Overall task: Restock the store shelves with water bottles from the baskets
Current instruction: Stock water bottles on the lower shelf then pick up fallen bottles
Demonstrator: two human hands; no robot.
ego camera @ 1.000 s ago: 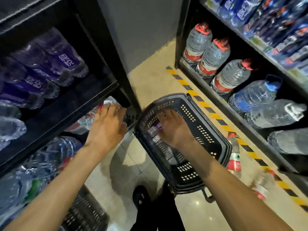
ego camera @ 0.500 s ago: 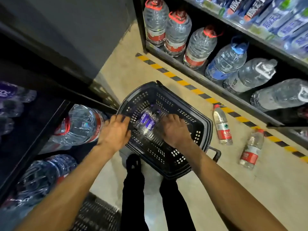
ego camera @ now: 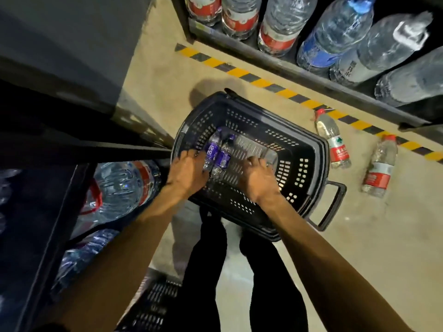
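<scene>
Centre frame: purple-labelled bottles (ego camera: 217, 154) are seen in the basket (ego camera: 309, 168) | one is gripped by left hand (ego camera: 187, 171) | right hand (ego camera: 257, 178) grip cannot be told | red-labelled bottles (ego camera: 335, 144) are left on floor (ego camera: 359, 236), right; restocking is judged unfinished

Nothing reads clearly: blurred white characters mark the purple labels of the small clear plastic bottles (ego camera: 217, 154) in the black plastic basket (ego camera: 321, 149) and the red label of a clear bottle (ego camera: 333, 142) on the floor (ego camera: 359, 236).
</scene>
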